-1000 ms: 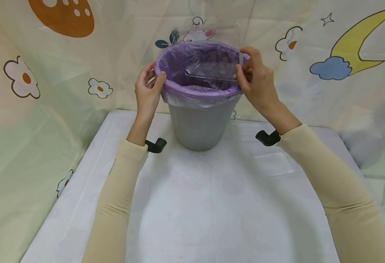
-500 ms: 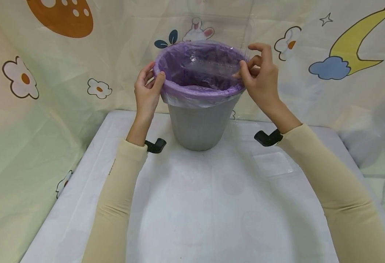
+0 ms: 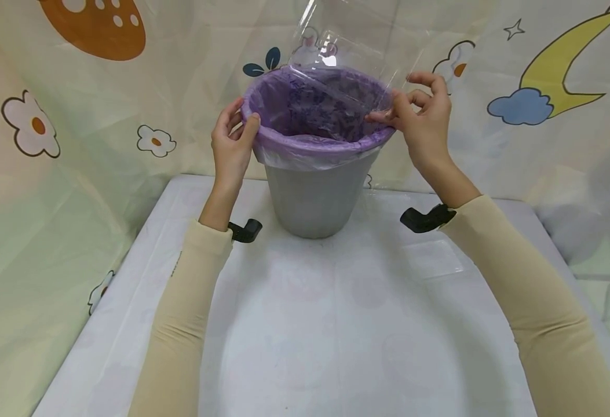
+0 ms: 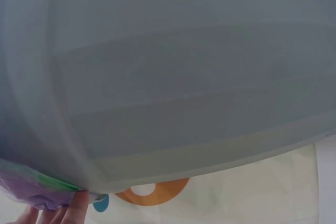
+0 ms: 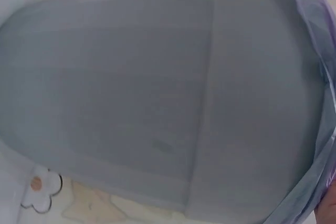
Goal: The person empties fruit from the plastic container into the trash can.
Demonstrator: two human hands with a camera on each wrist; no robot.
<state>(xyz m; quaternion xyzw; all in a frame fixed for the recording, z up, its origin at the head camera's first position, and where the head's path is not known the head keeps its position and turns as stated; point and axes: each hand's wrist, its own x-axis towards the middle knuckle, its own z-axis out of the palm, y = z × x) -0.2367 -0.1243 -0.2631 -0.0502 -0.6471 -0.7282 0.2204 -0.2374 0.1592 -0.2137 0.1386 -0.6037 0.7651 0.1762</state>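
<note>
A grey trash bin (image 3: 315, 200) with a purple bag liner (image 3: 312, 147) folded over its rim stands upright at the back of the table in the head view. My left hand (image 3: 232, 142) grips the left side of the lined rim, thumb toward me. At the right of the rim, my right hand (image 3: 426, 124) pinches a clear plastic container (image 3: 331, 58), index finger lifted. The container tilts up over the bin's mouth, its upper part reaching the top of the view. In both wrist views the bin's wall (image 4: 199, 87) fills most of the picture; left fingertips (image 4: 77, 208) show at the liner.
A flat clear plastic piece (image 3: 435, 259) lies on the white-covered table (image 3: 310, 324), left of the right forearm. Patterned cloth (image 3: 195, 63) hangs behind and beside the table. Black wrist mounts (image 3: 427, 219) stick out inward from both wrists.
My right hand has shifted slightly right and outward. The clear container has swung up from inside the bin's mouth to a tilted position above it. The left hand stays on the rim.
</note>
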